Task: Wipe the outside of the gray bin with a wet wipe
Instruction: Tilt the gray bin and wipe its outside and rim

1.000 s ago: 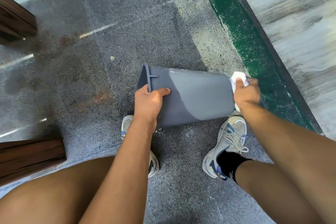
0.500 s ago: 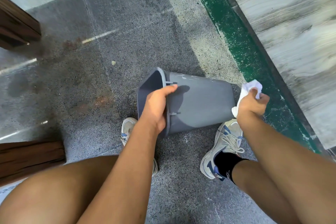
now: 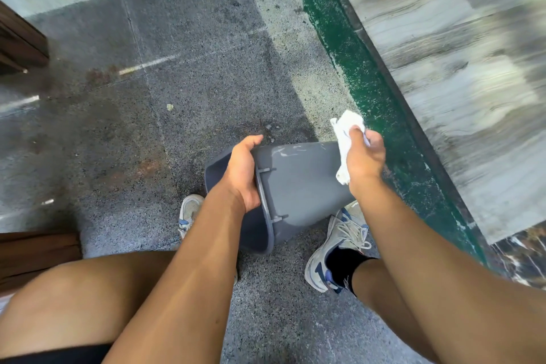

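Gray bin [image 3: 298, 186] tipped on side, off floor between your feet, base pointing right. Left hand [image 3: 243, 177] clamps rim, steadies it for wiping. Right hand [image 3: 365, 156] bunches wet wipe [image 3: 344, 139] at base end, likely starting next stroke.
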`<state>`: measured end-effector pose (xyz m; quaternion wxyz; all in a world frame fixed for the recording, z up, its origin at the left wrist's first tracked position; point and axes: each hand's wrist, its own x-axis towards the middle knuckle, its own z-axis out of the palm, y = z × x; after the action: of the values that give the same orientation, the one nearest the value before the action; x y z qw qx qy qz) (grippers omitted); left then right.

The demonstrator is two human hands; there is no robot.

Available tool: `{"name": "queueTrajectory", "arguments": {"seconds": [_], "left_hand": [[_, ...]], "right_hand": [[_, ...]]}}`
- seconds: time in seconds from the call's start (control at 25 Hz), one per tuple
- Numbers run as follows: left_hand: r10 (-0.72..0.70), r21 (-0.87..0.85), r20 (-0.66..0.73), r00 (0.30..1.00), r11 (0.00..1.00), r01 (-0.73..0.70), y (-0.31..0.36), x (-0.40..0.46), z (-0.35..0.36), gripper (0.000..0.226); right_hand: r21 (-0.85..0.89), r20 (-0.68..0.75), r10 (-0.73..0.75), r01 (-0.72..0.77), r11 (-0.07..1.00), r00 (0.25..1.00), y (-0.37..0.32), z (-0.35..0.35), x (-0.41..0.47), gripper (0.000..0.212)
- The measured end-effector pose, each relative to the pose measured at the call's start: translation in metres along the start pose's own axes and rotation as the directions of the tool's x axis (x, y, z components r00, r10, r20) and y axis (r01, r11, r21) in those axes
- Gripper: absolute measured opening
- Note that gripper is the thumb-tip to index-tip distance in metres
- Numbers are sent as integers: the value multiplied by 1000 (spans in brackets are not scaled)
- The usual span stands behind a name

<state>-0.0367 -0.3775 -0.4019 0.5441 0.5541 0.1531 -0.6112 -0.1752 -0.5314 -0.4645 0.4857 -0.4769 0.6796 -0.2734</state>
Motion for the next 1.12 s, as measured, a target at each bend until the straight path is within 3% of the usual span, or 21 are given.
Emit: {"name": "queueTrajectory", "arguments": {"seconds": [0.08,0.24,0.48,0.6,0.76,0.96,1.12], "left_hand": [[61,-59,-16,998,996,-62,-3,2,1,40],[127,-189,49,991,975,-115,-14,3,-1,56],[217,-292,8,976,934,-205,-15,8,-6,55],[223,-292,-24,974,931,-220,-15,10,-3,59],[252,-218,-88,964,939,-266,-10,11,3,65],[279,-333,-10,960,905,-266,-5,9,-3,73],[306,-288,-16,952,910,-297,-4,4,-4,68]], "right_hand": [[-56,77,-82,87,995,994,-15,5,-12,16],[-176,181,-252,284,943,951,-44,8,-27,18],[-159,215,-318,355,921,923,-46,12,-26,14],[-234,392,-377,488,841,839,-32,26,-43,18],[-143,539,-500,659,738,678,-21,51,-85,25],[-154,492,-502,639,753,711,-27,62,-106,27],[-215,510,-468,633,743,722,-36,66,-111,28]]}}
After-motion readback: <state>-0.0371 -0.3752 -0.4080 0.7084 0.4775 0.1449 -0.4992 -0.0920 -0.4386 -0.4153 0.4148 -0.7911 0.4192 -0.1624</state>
